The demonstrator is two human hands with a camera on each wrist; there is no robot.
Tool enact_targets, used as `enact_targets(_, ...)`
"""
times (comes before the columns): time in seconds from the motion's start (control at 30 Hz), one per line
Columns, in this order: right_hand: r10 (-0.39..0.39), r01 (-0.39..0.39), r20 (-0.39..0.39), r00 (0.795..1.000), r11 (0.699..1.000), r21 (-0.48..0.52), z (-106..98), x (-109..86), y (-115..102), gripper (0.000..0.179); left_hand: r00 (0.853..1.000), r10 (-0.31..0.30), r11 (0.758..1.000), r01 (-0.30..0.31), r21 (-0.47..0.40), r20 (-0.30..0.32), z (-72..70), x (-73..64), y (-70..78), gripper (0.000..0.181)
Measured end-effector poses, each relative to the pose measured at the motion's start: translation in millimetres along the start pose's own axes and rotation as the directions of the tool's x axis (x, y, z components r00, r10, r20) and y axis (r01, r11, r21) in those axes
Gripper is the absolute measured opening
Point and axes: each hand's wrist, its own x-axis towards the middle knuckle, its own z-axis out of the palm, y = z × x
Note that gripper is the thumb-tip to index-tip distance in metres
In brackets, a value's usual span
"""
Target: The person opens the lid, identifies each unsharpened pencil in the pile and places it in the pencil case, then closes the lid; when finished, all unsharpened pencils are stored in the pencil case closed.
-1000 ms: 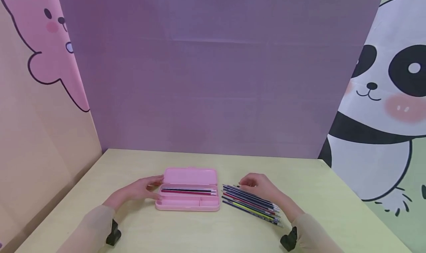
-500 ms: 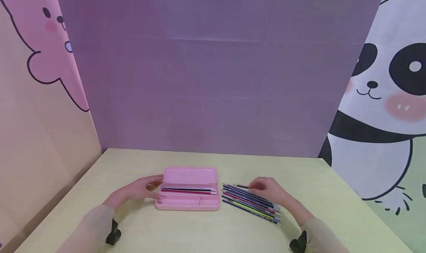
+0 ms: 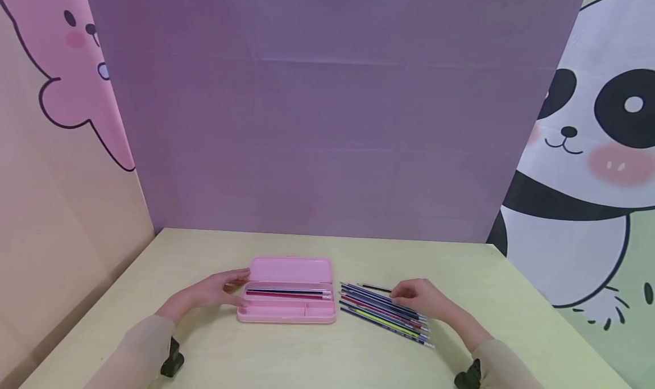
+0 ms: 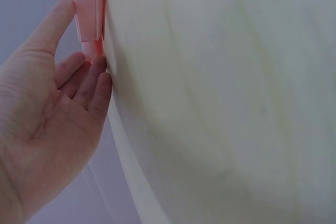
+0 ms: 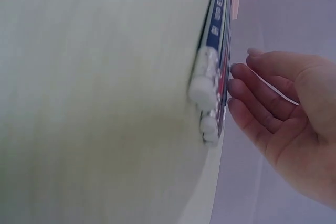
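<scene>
Pink pencil case (image 3: 276, 316) lies on the desk (image 3: 286, 355) with its lid (image 3: 290, 269) folded back, which leaves the compartments reachable from above; several pencils (image 3: 289, 293) rest in the rear one. The left hand (image 3: 217, 290) has its thumb and slightly bent fingers spread apart, touching the case's left end, probably to keep it steady. At the case's right, a slanted row of pencils (image 3: 378, 309) has its tips towards it. Behind this row, the right hand (image 3: 421, 298) bends its fingers over a separate dark pencil (image 3: 375, 288); whether they pinch it, one cannot tell.
</scene>
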Motion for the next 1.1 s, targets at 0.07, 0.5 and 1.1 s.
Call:
enact_targets(0.07,-0.001,0.001,0.013,1.0,1.0,0.003,-0.1,-1.2,1.7,0.012,1.0,-0.006,1.0,0.006,0.001,-0.001,0.1,0.4,-0.4,0.087)
enact_targets(0.5,0.015,-0.014,0.05,0.999,1.0,-0.028,-3.8,-5.5,7.5,0.01,1.0,-0.024,1.0,0.024,0.0,-0.001,0.8,1.4,0.1,0.086)
enact_targets(1.1,0.072,-0.068,0.027,0.997,0.992,-0.104,-1.3,-2.1,6.9,0.004,1.0,-0.021,1.0,0.021,-0.011,0.001,0.5,-0.2,1.9,0.086)
